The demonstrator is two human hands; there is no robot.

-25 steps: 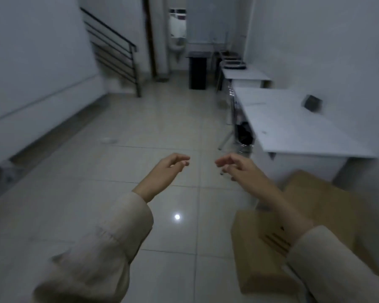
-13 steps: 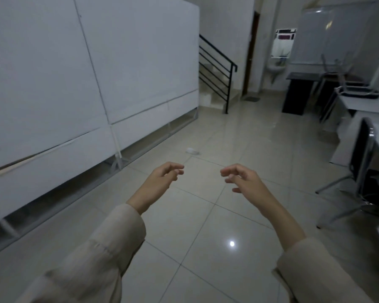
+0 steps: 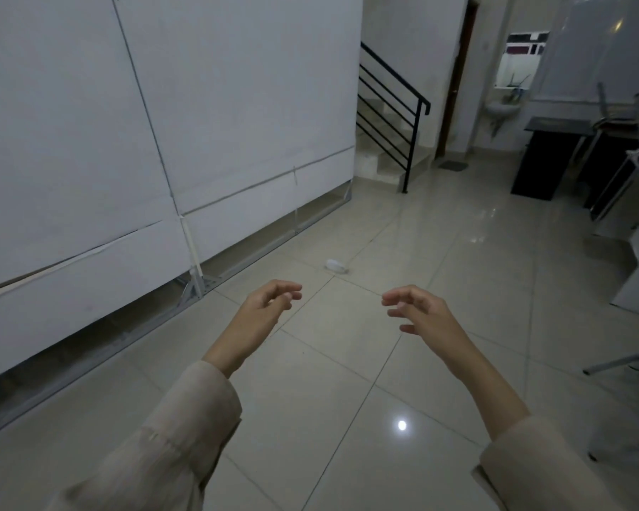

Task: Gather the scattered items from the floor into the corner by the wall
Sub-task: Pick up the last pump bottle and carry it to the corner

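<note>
White and small, a crumpled item [image 3: 335,266] lies on the glossy beige tiled floor [image 3: 439,289] beyond both hands, near the white panelled wall [image 3: 200,123]. Left hand [image 3: 264,307] and right hand [image 3: 419,309] hover loosely curled, holding nothing. Black stair railing [image 3: 395,116] stands further back.

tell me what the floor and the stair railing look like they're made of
Pale beige tiled floor: looks like glazed ceramic or polished porcelain, with thin grout lines and a mirror-like light reflection. Black barred stair railing: probably painted metal, with thin straight bars and a matte finish.
</note>
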